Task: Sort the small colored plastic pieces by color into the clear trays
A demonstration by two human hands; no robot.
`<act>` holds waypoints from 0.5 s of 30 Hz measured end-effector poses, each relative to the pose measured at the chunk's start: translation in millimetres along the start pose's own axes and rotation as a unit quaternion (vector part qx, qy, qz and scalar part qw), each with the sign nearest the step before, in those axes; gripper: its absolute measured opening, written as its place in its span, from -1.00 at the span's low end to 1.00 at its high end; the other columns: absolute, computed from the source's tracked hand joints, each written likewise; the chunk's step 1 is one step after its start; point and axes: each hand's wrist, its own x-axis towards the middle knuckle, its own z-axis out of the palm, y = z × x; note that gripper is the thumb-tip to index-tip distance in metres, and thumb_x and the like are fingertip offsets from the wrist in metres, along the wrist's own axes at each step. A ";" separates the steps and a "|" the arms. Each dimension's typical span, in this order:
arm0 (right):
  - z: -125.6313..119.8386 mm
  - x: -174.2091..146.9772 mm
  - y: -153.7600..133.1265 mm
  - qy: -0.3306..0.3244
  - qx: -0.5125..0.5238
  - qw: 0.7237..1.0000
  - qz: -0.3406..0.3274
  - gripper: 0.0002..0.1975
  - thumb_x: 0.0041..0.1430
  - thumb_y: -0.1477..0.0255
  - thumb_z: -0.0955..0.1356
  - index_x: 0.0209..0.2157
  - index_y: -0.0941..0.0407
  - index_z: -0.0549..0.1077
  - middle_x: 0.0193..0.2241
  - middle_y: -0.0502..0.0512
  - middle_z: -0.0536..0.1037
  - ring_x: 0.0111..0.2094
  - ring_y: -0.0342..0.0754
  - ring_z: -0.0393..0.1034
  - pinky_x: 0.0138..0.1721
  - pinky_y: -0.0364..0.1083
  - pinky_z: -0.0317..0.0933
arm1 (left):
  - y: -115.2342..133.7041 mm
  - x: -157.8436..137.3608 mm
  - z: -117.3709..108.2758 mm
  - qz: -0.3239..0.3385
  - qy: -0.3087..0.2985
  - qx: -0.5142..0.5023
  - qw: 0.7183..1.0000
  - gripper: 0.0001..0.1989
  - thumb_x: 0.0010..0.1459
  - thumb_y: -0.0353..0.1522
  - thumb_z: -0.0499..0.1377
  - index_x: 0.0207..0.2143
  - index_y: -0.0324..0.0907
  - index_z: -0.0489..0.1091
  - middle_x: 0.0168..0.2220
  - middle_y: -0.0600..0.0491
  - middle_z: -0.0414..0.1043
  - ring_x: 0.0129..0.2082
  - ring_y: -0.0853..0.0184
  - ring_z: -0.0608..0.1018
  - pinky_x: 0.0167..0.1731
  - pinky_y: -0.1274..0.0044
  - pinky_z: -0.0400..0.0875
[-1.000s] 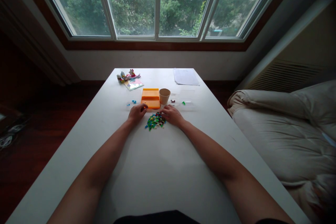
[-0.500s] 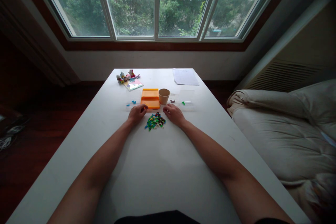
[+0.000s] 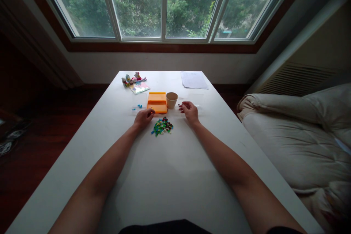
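A pile of small plastic building bricks (image 3: 162, 127), mostly green, blue and dark, lies on the white table between my hands. My left hand (image 3: 144, 117) rests left of the pile with its fingers closed, at the front left corner of an orange tray (image 3: 157, 102). Whatever those fingers may hold is hidden. To the right of a brown paper cup (image 3: 172, 101), my right hand (image 3: 190, 112) is over a clear plastic box (image 3: 199, 99). Its fingers are bent together beside a few tiny dark pieces (image 3: 180, 105); what they grip is too small to name.
Left of the tray, another clear box (image 3: 140, 97) holds several blue pieces (image 3: 139, 106). Small toy figures (image 3: 131, 79) and a shiny packet (image 3: 140, 87) lie at the far left of the table, paper sheets (image 3: 194, 80) at the far right. A sofa (image 3: 274, 135) stands to the right.
My right hand has moved right and slightly away from me, from in front of the paper cup to the right-hand clear box, covering its green piece. My left hand has stayed in place.
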 end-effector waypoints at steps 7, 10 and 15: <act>-2.5 3.9 4.5 -0.004 0.039 0.999 0.021 -0.60 0.16 0.23 0.32 0.00 0.09 0.37 -0.20 0.14 0.59 -0.32 -0.06 0.53 -0.32 -0.05 0.46 | 1.6 -0.4 -0.9 -0.003 -0.008 -0.001 1.000 -0.80 0.16 -0.32 0.13 -0.22 -0.13 0.52 -0.42 0.06 0.51 -0.46 0.35 0.44 -0.36 0.52 0.26; -0.8 0.1 1.7 -0.028 -0.009 1.000 0.010 -0.68 0.17 0.26 0.31 -0.10 0.11 0.45 -0.27 0.13 0.59 -0.37 -0.08 0.51 -0.35 -0.08 0.41 | 1.1 -0.4 -0.5 0.001 -0.008 -0.003 1.000 -0.80 0.17 -0.31 0.13 -0.23 -0.14 0.53 -0.42 0.06 0.50 -0.46 0.35 0.43 -0.38 0.53 0.25; 6.9 -11.6 -6.9 -0.170 -0.123 0.976 -0.054 -0.80 0.17 0.32 0.33 -0.24 0.12 0.53 -0.46 0.02 0.55 -0.47 -0.13 0.40 -0.40 -0.15 0.29 | 0.3 -0.6 0.0 0.001 -0.008 0.007 1.000 -0.78 0.18 -0.30 0.11 -0.23 -0.15 0.53 -0.44 0.06 0.48 -0.47 0.35 0.41 -0.42 0.54 0.21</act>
